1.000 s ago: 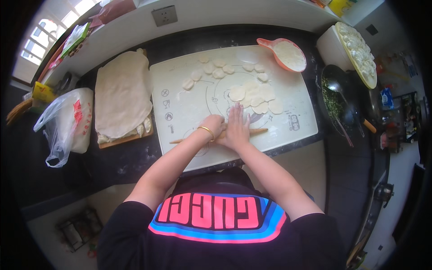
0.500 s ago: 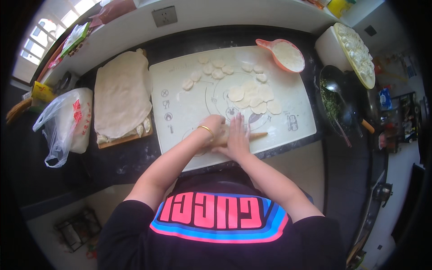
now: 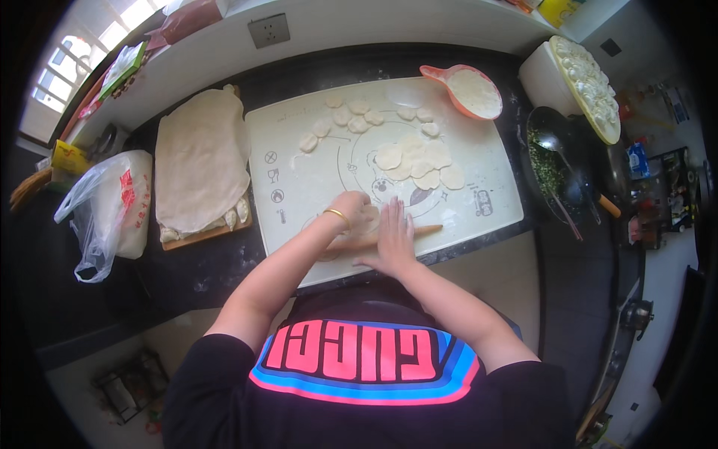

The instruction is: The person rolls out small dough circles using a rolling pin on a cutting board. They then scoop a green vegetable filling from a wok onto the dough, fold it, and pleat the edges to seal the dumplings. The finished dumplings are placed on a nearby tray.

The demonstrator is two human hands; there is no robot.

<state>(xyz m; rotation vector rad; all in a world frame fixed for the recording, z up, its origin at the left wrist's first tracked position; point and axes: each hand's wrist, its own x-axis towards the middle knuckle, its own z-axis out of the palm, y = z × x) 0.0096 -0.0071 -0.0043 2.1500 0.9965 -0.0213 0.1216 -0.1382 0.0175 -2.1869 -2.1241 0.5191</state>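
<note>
Presses a rolling pin against a white mat at the near side of a black table. Lays the right hand flat and wide across the pin, fingers straight and pointing away, thumb stretched out to the left. Curls the left hand low over the mat by the pin, fingers bent and partly out of sight; cannot tell from this view whether pinching anything. Wears a gold bangle on the left wrist. Sets the pin at a slight slant, with its right tip bare beyond the right hand.

Shows pale, flat rounds overlapping on the mat just beyond the hands, with small dough pieces scattered in clusters farther off. Includes a coral scoop of flour over the mat's far right corner. Takes in, to the left, a dough sheet draped over a wooden board, near a plastic bag. Takes in, to the right, chopped greens and a spoon in a dark pan.
</note>
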